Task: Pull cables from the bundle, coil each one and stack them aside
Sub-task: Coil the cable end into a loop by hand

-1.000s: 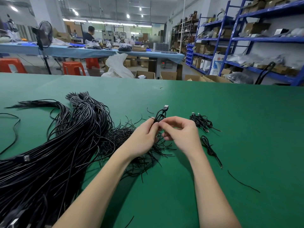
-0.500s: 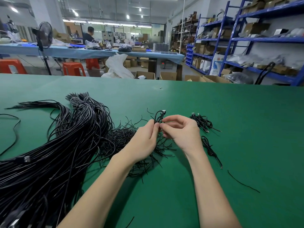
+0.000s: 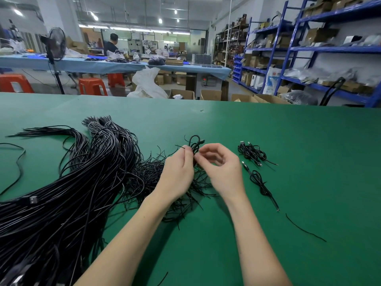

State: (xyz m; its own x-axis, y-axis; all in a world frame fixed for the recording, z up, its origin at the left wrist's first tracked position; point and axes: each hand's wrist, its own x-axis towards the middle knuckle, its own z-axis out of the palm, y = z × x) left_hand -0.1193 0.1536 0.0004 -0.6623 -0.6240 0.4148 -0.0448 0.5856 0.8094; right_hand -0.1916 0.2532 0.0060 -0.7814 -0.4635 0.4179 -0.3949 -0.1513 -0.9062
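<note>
A thick bundle of black cables (image 3: 68,195) sprawls over the left of the green table (image 3: 309,141). My left hand (image 3: 179,174) pinches a small coiled black cable (image 3: 195,143) just above the table, its loop sticking up over my fingertips. My right hand (image 3: 222,169) is curled close beside it, thumb and forefinger at the coil's waist. Right of my hands lie a heap of coiled cables (image 3: 252,152) and one more coiled cable (image 3: 260,183) nearer to me.
A tangle of thin black ties (image 3: 165,182) lies under my hands. One loose tie (image 3: 305,229) lies at the right, another cable (image 3: 15,162) at the far left. Beyond the table's far edge stand boxes, orange stools, a fan and blue shelving.
The coil's plug end has folded down into the loop. My right hand's fingers have spread and lifted while working at the coil's middle. My left hand has kept its pinch.
</note>
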